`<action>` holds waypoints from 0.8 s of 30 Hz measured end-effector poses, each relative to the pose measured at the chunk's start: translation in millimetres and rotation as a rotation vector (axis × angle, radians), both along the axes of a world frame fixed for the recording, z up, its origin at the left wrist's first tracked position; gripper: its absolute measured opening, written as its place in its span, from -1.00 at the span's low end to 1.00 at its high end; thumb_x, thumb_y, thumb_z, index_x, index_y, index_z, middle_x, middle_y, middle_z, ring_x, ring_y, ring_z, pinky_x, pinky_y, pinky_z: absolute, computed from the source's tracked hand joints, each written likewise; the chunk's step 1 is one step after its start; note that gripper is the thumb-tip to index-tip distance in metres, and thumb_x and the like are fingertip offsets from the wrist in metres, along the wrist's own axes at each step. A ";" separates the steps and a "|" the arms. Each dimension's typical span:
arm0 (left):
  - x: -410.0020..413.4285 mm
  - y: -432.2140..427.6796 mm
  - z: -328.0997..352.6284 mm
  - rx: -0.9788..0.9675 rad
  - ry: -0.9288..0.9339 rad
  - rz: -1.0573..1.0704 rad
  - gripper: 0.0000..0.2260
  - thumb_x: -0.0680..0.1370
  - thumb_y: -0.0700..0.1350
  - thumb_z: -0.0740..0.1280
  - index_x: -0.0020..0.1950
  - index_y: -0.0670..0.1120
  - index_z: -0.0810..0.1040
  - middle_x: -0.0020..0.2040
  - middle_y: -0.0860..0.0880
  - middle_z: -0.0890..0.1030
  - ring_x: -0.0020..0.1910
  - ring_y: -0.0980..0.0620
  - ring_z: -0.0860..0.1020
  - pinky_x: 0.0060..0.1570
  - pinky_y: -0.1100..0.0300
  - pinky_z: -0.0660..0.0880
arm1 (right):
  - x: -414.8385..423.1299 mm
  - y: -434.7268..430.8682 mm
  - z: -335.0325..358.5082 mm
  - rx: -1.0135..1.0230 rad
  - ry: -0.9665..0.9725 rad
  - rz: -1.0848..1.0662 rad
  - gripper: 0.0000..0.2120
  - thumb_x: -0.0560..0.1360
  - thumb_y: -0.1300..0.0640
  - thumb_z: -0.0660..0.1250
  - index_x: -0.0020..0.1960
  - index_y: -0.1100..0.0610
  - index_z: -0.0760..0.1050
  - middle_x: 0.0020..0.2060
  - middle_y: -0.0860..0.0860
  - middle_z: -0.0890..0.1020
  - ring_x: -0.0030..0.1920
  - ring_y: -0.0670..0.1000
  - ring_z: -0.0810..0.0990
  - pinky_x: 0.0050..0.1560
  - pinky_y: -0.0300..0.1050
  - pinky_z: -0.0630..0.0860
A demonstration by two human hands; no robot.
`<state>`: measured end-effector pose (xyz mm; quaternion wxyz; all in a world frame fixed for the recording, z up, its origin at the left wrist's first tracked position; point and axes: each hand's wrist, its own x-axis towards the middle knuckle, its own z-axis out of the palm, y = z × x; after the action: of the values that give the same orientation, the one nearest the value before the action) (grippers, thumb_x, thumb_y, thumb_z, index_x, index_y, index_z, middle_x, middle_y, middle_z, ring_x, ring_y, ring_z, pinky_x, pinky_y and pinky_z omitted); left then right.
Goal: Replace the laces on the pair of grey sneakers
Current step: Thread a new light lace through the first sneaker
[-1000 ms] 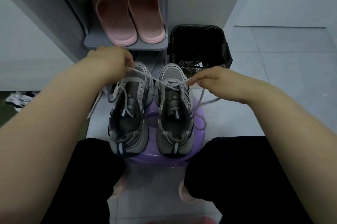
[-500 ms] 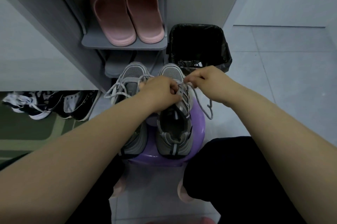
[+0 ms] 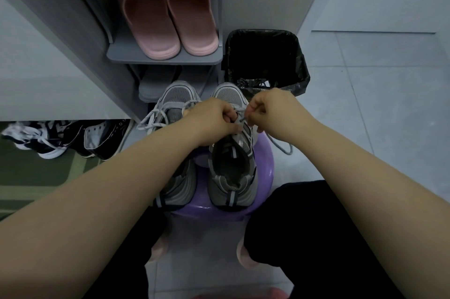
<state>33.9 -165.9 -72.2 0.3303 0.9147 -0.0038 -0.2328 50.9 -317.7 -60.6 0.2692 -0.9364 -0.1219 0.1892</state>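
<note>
Two grey sneakers stand side by side on the purple stool [image 3: 264,167] in the head view, soles down. Their long axes run straight away from the person, with toes at the far edge of the stool and heels at the near edge. The left sneaker [image 3: 179,101] is partly hidden under the left forearm, and its loose pale laces [image 3: 155,118] spill off the stool's left side. The right sneaker [image 3: 231,167] shows its open collar and dark lining facing up.

Both hands meet over the right sneaker's eyelet rows, above the far half of the stool. The left hand [image 3: 214,120] is curled tight, its fingers gripping the lace [image 3: 280,145] close to the tongue. The right hand [image 3: 270,109], knuckles up, pinches the lace's dark tip between thumb and forefinger, just beside the left hand's fingers. Slack lace hangs in a loop off the stool's right side.

Beyond the stool, a black-lined bin [image 3: 267,55] sits just past the right sneaker's toe. A grey shoe rack [image 3: 165,59] rises beyond the left sneaker's toe, with pink slippers [image 3: 168,16] on its shelf, toes towards the stool. To the left of the stool, black and white shoes [image 3: 48,138] lie at the edge of a green mat [image 3: 36,177]. The person's knees in black trousers [image 3: 316,238] flank the stool's near edge.
</note>
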 end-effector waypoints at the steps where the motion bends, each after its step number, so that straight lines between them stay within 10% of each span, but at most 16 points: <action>1: -0.1 0.1 0.1 -0.007 0.000 0.005 -0.82 0.43 0.00 0.43 -0.02 -0.02 0.59 -0.28 0.14 0.48 -0.16 0.08 0.49 0.02 0.14 0.44 | 0.1 -0.2 -0.2 0.008 0.015 -0.014 -0.88 0.47 0.21 0.27 -0.12 0.15 0.59 -0.24 0.08 0.69 -0.25 0.00 0.66 -0.31 -0.31 0.52; 10: -1.2 -3.4 -1.1 0.055 -0.026 0.040 -0.82 0.57 -0.05 0.21 0.04 0.05 0.60 0.05 0.03 0.62 0.14 -0.03 0.51 0.30 -0.07 0.32 | -2.2 1.0 -4.8 0.004 -0.047 0.005 -0.91 0.42 0.16 0.37 -0.11 0.07 0.65 -0.19 0.01 0.68 -0.23 -0.05 0.56 -0.25 -0.24 0.38; 17: -12.3 -10.4 -2.5 0.088 -0.203 0.144 -0.89 0.48 -0.02 0.32 -0.07 0.06 0.63 -0.27 0.12 0.48 0.04 0.03 0.53 0.23 0.05 0.24 | 6.9 0.2 -8.7 0.278 0.166 -0.223 -0.85 0.44 0.17 0.40 -0.03 0.12 0.47 -0.20 0.12 0.65 -0.20 0.05 0.64 -0.15 -0.15 0.55; 24: -10.9 -9.7 -6.4 0.045 -0.171 0.132 -0.90 0.46 -0.05 0.32 -0.25 0.10 0.50 -0.34 0.14 0.44 0.01 -0.05 0.54 0.20 -0.03 0.39 | 11.2 3.4 -19.4 0.018 0.073 -0.064 -0.83 0.54 0.04 0.23 -0.22 0.03 0.39 -0.11 0.09 0.53 -0.04 0.11 0.49 -0.08 -0.13 0.35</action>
<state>23.0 -175.6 -78.6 0.3227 0.9367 0.0335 -0.1318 62.1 -314.4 -80.0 0.2880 -0.9298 -0.0836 0.2133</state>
